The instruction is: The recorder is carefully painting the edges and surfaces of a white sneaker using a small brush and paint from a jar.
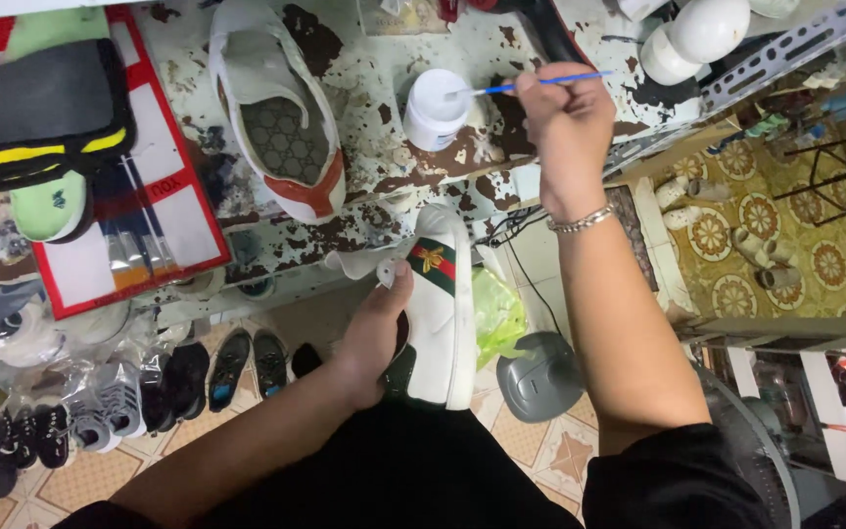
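Your left hand (376, 333) grips a white sneaker (440, 313) from its underside, fingers wrapped around the sole side and thumb pressed near the tongue, so the shoe stands almost upright over your lap with its side panel facing you. Its long axis runs up and away from you, heel end low by your lap, and the green and red stripe (433, 264) crosses that panel near the top.

Your right hand (565, 122) is raised above and beyond the shoe, over the table (384, 167), fingers pinched narrow around a thin blue-handled brush (540, 82). The brush points left, its tip at the mouth of a small white jar (435, 108) standing on the table. So the sneaker lies below and nearer to you than the brush, down and slightly left from your right hand, and well apart from the tip.

A second white sneaker (281, 108) lies sole-in-view on the table left of the jar. Rows of dark shoes (164, 377) sit on the tiled floor below.
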